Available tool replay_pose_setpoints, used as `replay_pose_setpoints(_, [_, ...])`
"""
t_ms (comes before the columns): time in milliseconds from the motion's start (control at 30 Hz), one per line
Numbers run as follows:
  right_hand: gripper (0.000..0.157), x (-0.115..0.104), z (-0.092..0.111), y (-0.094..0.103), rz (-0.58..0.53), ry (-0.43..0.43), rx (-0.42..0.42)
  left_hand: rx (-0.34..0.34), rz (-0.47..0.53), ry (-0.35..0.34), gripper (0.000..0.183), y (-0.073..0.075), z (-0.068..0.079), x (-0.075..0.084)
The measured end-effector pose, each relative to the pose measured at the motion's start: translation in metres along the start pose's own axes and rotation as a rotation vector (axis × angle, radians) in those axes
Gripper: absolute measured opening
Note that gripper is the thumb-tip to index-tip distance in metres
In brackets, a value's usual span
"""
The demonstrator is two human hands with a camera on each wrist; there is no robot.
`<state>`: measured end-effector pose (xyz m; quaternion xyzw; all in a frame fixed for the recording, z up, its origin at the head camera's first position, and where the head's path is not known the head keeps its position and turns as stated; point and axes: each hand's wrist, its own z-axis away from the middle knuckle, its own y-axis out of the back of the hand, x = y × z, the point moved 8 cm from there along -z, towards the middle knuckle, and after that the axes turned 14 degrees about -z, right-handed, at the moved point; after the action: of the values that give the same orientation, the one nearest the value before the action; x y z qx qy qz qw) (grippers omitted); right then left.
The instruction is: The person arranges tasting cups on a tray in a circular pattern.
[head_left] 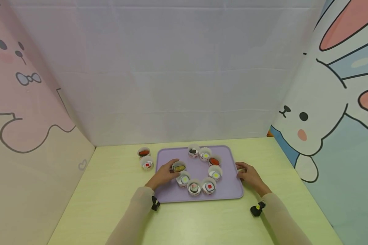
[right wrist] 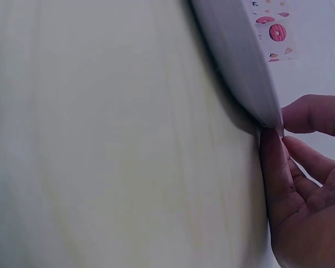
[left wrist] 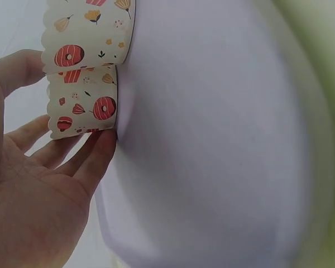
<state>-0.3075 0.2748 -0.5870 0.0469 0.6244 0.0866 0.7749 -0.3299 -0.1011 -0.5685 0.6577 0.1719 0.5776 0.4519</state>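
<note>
My left hand [head_left: 164,175] holds a white paper baking cup [left wrist: 81,103] printed with pink donuts and flowers, at the left part of the lilac tray [head_left: 199,168]. Thumb and fingers lie around its wall, its base close on the tray. A yellowish toy sushi piece [head_left: 179,168] sits inside. A second cup [left wrist: 92,33] stands right beside it, overlapping it in the left wrist view. At the tray's right edge is my right hand [head_left: 250,176], its fingertips gripping the rim [right wrist: 268,106].
More cups stand in a ring on the tray, among them one with an orange-red piece [head_left: 214,161] and one with a red-centred roll [head_left: 209,186]. Left of the tray, two cups [head_left: 147,163] stand on the pale yellow table [head_left: 184,224]. A white curtain [head_left: 171,85] closes off the back.
</note>
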Motion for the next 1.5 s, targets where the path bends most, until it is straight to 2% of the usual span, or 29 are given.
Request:
replay_pose_setpoints(467, [0.061,0.0022,-0.0008,0.0001,0.018,-0.008,0.012,-0.010,0.057,-0.005,0.067,0.0010,0.0051,0.0004])
replay_pose_setpoints(667, [0.060,0.0036,-0.0012,0.0002,0.026,-0.008,0.017,-0.015,0.024,-0.011,0.070,0.0012,0.0032,0.0016])
replay_pose_setpoints(833, [0.060,0.0045,-0.0016,-0.0009,0.022,0.000,0.012,-0.011,0.008,-0.003,0.063,0.0002,0.0020,0.0021])
replay_pose_setpoints(1033, [0.060,0.0035,-0.0045,0.0014,0.052,0.032,0.018,0.021,0.050,0.009,0.050,0.0016,0.0030,0.0015])
replay_pose_setpoints(1167, [0.058,0.0026,-0.0047,0.0022,0.073,0.052,0.020,0.038,0.040,-0.017,0.048,0.0028,0.0028,0.0029])
replay_pose_setpoints(1500, [0.058,0.0041,-0.0047,0.0019,0.069,0.050,0.018,0.033,0.033,-0.004,0.048,0.0036,0.0053,0.0021])
